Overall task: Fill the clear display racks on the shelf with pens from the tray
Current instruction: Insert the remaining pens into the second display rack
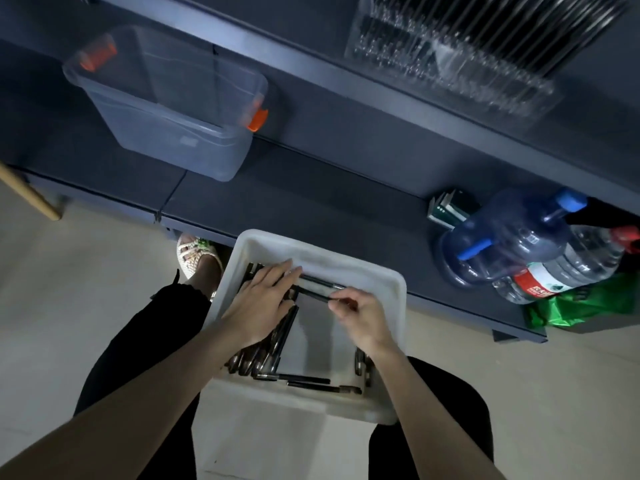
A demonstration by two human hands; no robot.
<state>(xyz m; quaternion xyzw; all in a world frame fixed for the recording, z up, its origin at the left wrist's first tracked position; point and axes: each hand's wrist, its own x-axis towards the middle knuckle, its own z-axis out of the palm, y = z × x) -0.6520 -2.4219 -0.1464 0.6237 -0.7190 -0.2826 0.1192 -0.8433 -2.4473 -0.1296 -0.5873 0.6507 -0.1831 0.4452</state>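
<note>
Pick step: right hand [360,313] pinches black pen [313,294] beside flat, resting left hand [263,299]; next lift calls for reaching the clear display rack [450,71] far above.

Bare forearms reach in from 7 and 5 o'clock. The left hand [263,299] lies flat, fingers straight, pointing toward 1 o'clock. The right hand [362,315], at its 3 o'clock, has curled fingers pinching a pen [313,294].

Pens [273,344] lie in the tray [322,258]; racks [450,60] on the shelf [311,188] behind.
</note>
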